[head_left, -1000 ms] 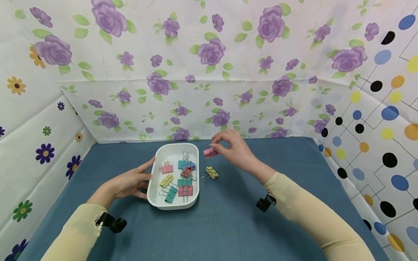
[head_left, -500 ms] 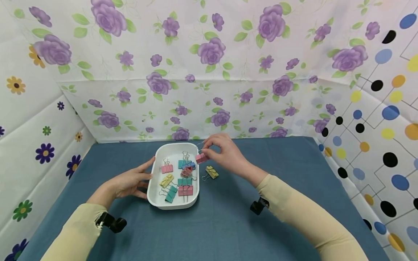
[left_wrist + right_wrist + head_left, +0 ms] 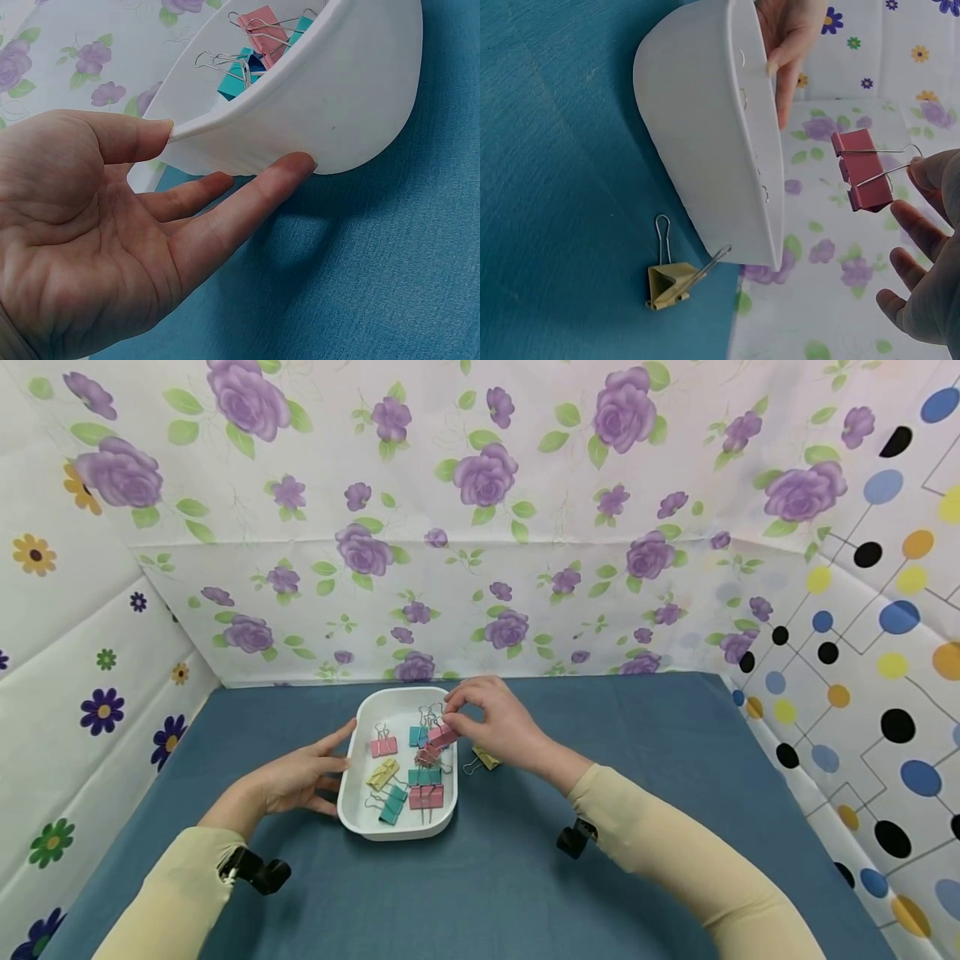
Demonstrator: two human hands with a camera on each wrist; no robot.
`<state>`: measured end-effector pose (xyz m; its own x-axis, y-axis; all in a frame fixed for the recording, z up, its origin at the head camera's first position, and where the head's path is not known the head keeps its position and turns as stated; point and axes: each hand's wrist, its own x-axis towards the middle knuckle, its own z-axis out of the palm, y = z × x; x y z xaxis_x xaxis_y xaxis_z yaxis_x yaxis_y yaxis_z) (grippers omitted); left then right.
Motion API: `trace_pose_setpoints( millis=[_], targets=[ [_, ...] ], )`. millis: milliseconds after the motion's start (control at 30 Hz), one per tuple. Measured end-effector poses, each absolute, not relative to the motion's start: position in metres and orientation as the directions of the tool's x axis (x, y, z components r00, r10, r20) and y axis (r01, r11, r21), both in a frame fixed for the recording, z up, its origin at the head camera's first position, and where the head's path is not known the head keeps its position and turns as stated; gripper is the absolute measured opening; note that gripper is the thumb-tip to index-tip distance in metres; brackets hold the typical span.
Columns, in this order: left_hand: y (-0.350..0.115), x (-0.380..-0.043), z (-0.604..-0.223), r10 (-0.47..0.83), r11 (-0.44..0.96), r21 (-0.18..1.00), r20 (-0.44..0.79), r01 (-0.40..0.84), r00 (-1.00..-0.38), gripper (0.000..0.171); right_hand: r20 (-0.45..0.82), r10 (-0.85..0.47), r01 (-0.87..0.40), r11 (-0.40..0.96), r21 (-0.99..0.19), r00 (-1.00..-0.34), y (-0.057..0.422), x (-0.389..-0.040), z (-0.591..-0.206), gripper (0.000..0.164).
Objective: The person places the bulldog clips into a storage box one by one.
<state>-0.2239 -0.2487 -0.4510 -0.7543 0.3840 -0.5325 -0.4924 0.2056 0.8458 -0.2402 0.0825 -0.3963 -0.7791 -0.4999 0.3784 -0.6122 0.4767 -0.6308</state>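
By the wire handle, my right hand (image 3: 498, 725) pinches a pink binder clip (image 3: 866, 172) between thumb and finger. In the head view the clip hangs over the right rim of a white tray (image 3: 397, 834), overlapping the clips there. My left hand (image 3: 283, 779) rests against the tray's left side, thumb at the rim and extended fingers along the outer wall (image 3: 352, 120). Inside lie several binder clips, including a pink one (image 3: 384, 747), a yellow one (image 3: 383, 774) and a teal one (image 3: 393, 807). More pink and teal clips line the right side.
On the blue cloth just right of the tray lies a yellow binder clip (image 3: 671, 285), partly behind my right hand in the head view. A flowered white backdrop (image 3: 480, 610) rises behind the table, with patterned cloth at both sides.
My right hand has carried the pink binder clip left and slightly nearer, from beside the tray to above its right part. My left hand and the tray stay put.
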Motion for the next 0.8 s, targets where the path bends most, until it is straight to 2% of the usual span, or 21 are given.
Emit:
trace_pose_setpoints(
  millis=[600, 800],
  targets=[
    [-0.249, -0.223, -0.450, 0.393, 0.206, 0.845, -0.533, -0.493, -0.749, 0.066, 0.360, -0.564, -0.662, 0.541, -0.519, -0.743, 0.056, -0.242, -0.412, 0.008],
    [-0.249, -0.223, -0.450, 0.393, 0.206, 0.847, -0.530, -0.490, -0.751, 0.066, 0.351, -0.575, -0.665, 0.538, -0.518, -0.739, 0.053, -0.243, -0.418, 0.009]
  ],
)
